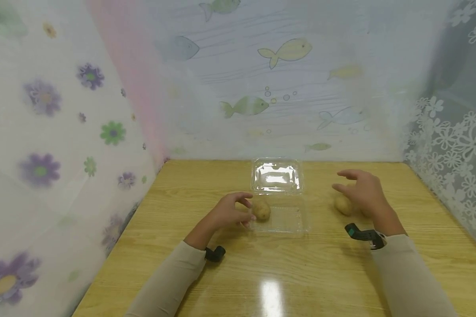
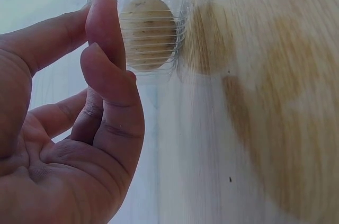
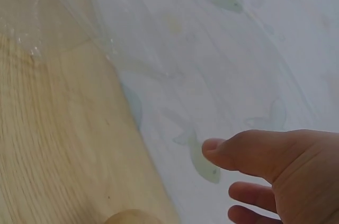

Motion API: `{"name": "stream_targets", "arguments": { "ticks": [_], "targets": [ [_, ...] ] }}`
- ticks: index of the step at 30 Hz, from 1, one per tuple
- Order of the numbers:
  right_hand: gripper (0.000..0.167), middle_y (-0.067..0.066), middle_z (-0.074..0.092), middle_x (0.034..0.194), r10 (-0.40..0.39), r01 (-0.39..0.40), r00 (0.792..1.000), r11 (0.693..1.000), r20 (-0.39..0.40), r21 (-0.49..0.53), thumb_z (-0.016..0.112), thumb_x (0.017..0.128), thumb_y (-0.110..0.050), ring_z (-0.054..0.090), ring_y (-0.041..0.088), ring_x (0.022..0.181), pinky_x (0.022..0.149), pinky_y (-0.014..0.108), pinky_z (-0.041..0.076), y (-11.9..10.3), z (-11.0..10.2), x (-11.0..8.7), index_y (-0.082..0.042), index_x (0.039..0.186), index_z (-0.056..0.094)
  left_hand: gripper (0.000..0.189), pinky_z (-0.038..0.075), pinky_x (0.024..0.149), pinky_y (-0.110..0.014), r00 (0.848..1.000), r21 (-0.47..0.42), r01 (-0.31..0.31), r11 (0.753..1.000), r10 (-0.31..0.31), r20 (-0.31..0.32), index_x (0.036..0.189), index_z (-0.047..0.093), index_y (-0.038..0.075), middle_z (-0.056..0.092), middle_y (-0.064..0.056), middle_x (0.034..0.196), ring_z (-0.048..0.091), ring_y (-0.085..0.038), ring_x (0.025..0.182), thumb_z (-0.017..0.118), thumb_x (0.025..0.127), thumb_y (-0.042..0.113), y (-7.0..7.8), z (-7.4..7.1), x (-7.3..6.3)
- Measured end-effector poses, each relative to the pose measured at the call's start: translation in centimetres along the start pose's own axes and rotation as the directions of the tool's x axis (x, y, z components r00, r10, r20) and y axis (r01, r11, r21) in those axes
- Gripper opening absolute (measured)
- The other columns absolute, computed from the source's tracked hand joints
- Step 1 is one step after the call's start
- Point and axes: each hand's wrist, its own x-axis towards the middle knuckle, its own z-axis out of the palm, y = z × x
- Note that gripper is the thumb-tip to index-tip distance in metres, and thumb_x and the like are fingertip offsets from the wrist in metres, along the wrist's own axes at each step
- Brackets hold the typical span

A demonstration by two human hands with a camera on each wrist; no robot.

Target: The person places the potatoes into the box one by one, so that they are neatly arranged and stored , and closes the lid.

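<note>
One potato [image 1: 261, 209] lies in the left part of a clear plastic clamshell box [image 1: 287, 219]; its lid [image 1: 277, 177] is folded back. My left hand [image 1: 232, 210] is at the box's left side, fingers loosely bent and a gap between index finger and thumb. In the left wrist view its fingertips [image 2: 103, 23] overlap the box's wall; whether they touch it I cannot tell. On the right, my right hand [image 1: 362, 189] hovers with fingers spread over another potato [image 1: 343, 206]. Part of a further potato [image 1: 366, 213] shows beneath the wrist.
All of this is on a wood-grain table [image 1: 206, 185]. Behind it hangs a curtain [image 1: 230, 79] printed with fish, and flower-patterned sheets [image 1: 63, 145] flank the sides. Both wrists wear black camera mounts [image 1: 361, 233].
</note>
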Motion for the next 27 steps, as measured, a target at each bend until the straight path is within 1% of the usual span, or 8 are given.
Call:
{"name": "stream_targets", "arguments": {
  "ticks": [4,9,14,23,27],
  "targets": [
    [0.062,0.029,0.055,0.146,0.011,-0.011,1.000,1.000,0.004,0.016,0.070,0.098,-0.049,0.052,0.051,0.131,0.101,0.070,0.045,0.4,-0.2,-0.1,-0.008,0.144,0.060,0.076,0.062,0.066,-0.038,1.000,0.005,0.004,1.000,-0.004,-0.001,0.152,0.051,0.011,0.062,-0.008,0.127,0.076,-0.023,0.073,0.087,0.086,0.021,0.1,0.0,0.0],
    [0.068,0.028,0.051,0.150,0.047,-0.048,0.998,0.998,0.028,0.033,0.068,0.097,-0.054,0.050,0.051,0.133,0.102,0.069,0.045,1.1,-0.6,-0.2,-0.009,0.147,0.056,0.074,0.062,0.066,-0.038,1.000,0.010,0.002,1.000,-0.002,-0.006,0.151,0.052,0.011,0.063,-0.008,0.126,0.076,-0.022,0.072,0.087,0.086,0.022,0.0,0.0,0.0],
    [0.074,0.030,0.048,0.152,0.072,-0.074,0.996,0.997,0.052,0.035,0.066,0.097,-0.057,0.045,0.054,0.135,0.104,0.071,0.043,1.9,-0.9,-0.1,-0.007,0.150,0.052,0.075,0.062,0.066,-0.037,1.000,0.012,0.007,1.000,-0.007,-0.008,0.151,0.052,0.011,0.063,-0.008,0.126,0.076,-0.023,0.072,0.087,0.086,0.022,0.0,0.1,0.0],
    [0.076,0.032,0.046,0.153,0.080,-0.080,0.995,0.997,0.053,0.004,0.064,0.099,-0.056,0.043,0.055,0.135,0.104,0.071,0.042,2.8,-1.3,-0.3,-0.004,0.152,0.050,0.075,0.062,0.067,-0.038,1.000,0.013,0.005,1.000,-0.005,-0.009,0.152,0.052,0.013,0.063,-0.005,0.126,0.077,-0.024,0.074,0.087,0.086,0.023,0.0,0.1,-0.1],
    [0.079,0.034,0.043,0.154,0.093,-0.093,0.993,0.996,0.075,-0.006,0.063,0.099,-0.058,0.043,0.057,0.134,0.103,0.072,0.042,3.0,-1.5,-0.4,-0.003,0.153,0.048,0.075,0.062,0.066,-0.037,1.000,0.014,-0.005,1.000,0.005,-0.004,0.152,0.052,0.012,0.063,-0.006,0.126,0.077,-0.024,0.074,0.087,0.086,0.023,0.0,0.1,-0.1]
  ]
}}
